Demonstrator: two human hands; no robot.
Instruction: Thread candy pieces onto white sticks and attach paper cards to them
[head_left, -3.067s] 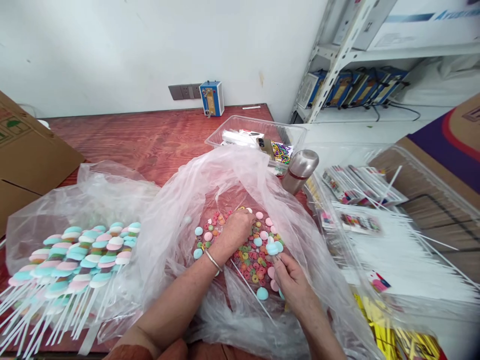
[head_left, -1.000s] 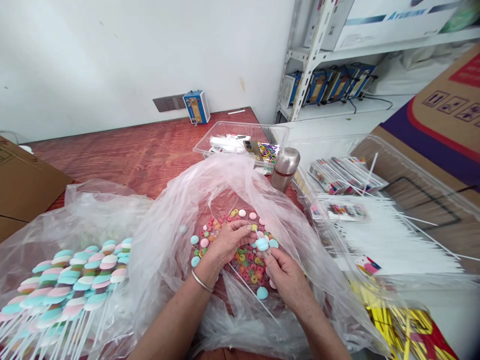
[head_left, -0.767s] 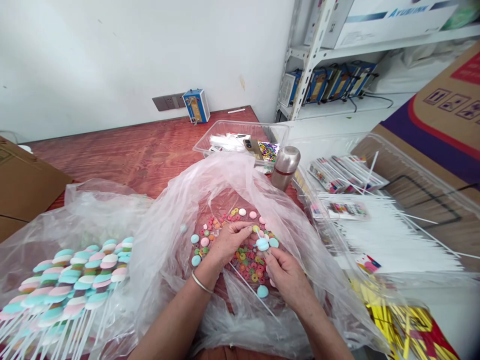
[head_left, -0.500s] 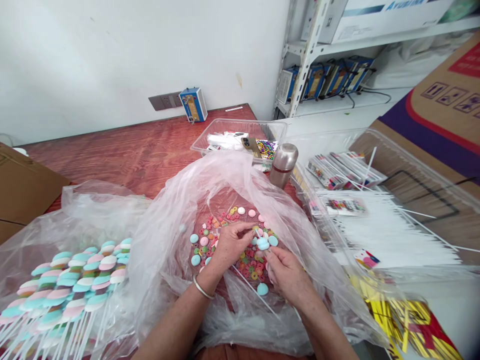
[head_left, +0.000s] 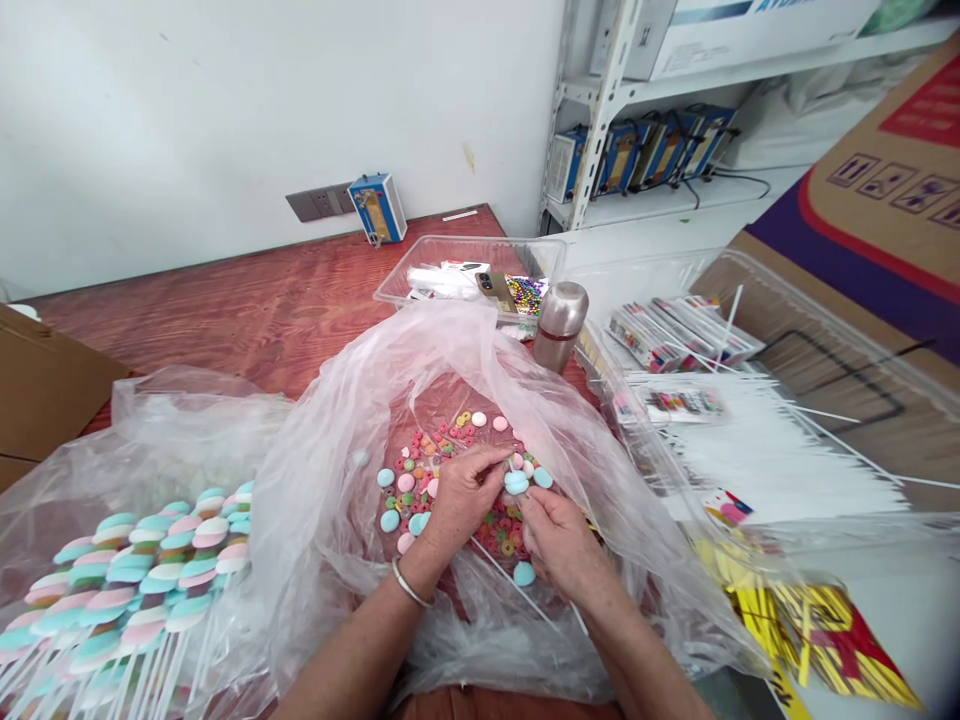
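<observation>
Both hands work inside an open clear plastic bag (head_left: 360, 400) holding loose pastel discs and small coloured candy rings (head_left: 420, 470). My right hand (head_left: 559, 540) pinches a white stick with a blue and white disc stack (head_left: 516, 482) at its tip. My left hand (head_left: 461, 490) is closed in a pinch at the top of that stack, on a small piece I cannot make out. A second white stick (head_left: 510, 580) lies in the bag under my hands. A blue disc (head_left: 524, 573) lies by my right wrist.
A second bag at left holds several finished pastel skewers (head_left: 142, 560). A steel bottle (head_left: 559, 325) and a clear tub (head_left: 465, 275) stand behind. A clear bin of white sticks (head_left: 765, 450) sits right, yellow packets (head_left: 817, 620) below it, cardboard boxes (head_left: 45, 380) on both sides.
My left hand came away from the loose candy pile and joined the right hand at the stack on the stick. The view shifted slightly left.
</observation>
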